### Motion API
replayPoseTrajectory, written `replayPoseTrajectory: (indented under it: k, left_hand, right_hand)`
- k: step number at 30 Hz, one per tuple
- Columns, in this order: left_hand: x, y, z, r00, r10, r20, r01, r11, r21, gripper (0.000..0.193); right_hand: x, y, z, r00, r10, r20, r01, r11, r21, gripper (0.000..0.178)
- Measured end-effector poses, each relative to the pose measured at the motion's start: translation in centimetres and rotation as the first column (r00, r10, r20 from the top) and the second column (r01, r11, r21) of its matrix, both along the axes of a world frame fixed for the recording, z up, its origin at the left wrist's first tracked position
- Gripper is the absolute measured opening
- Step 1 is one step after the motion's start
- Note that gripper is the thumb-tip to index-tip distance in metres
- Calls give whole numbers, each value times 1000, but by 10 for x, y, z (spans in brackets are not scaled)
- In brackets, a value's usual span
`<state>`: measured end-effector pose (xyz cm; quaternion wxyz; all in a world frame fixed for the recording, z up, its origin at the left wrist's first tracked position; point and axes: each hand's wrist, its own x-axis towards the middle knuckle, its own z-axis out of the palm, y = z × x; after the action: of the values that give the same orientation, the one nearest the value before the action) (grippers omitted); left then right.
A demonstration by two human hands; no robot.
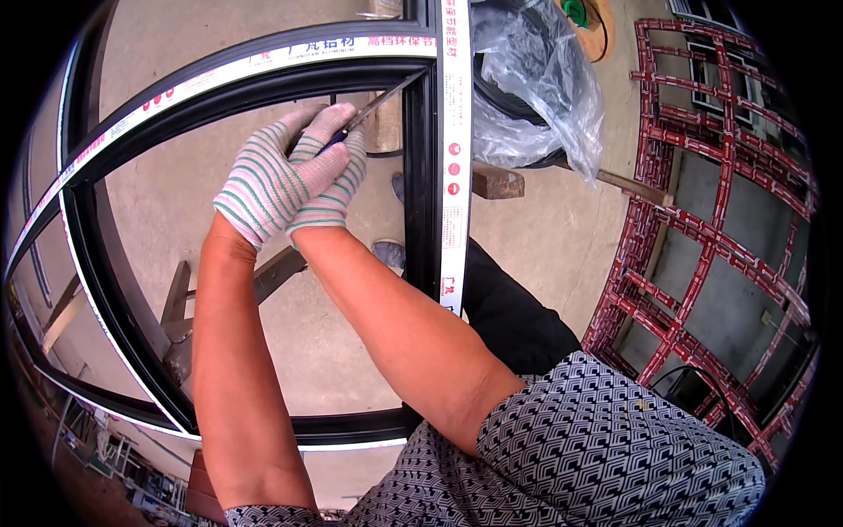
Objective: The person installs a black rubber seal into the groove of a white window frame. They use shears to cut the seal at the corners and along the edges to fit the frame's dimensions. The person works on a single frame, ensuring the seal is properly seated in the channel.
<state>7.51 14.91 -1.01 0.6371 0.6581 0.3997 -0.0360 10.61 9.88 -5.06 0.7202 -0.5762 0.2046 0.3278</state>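
My left hand and my right hand are pressed together in white knit gloves with green and pink stripes. Between their closed fingers is a slim pointed tool with a steel blade and a dark blue handle; whether it is a knife or scissors I cannot make out. Its tip reaches the inner upper right corner of a black metal window frame. White protective film with red print covers the frame's outer face. The left hand partly hides the right palm and the handle.
Clear plastic wraps a black coil beyond the frame. Red-patterned metal grilles stand on the right. A wooden block and a stand leg show under the frame. A green spool sits at the top.
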Motion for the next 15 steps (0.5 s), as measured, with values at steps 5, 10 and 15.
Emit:
replayPoseTrajectory:
  k: [5, 10, 15]
  left_hand:
    - [1, -7, 5, 996, 0, -87, 6, 998, 62, 57]
    - [8, -19, 35, 973, 55, -226, -25, 990, 136, 61]
    - [26, -36, 64, 961, 49, -272, -9, 989, 146, 70]
  right_hand:
    - [-1, -2, 5, 998, 16, -58, -13, 999, 45, 42]
    - [-2, -9, 17, 978, 77, -193, -57, 993, 106, 45]
    - [18, -31, 51, 892, 148, -428, -53, 973, 227, 48]
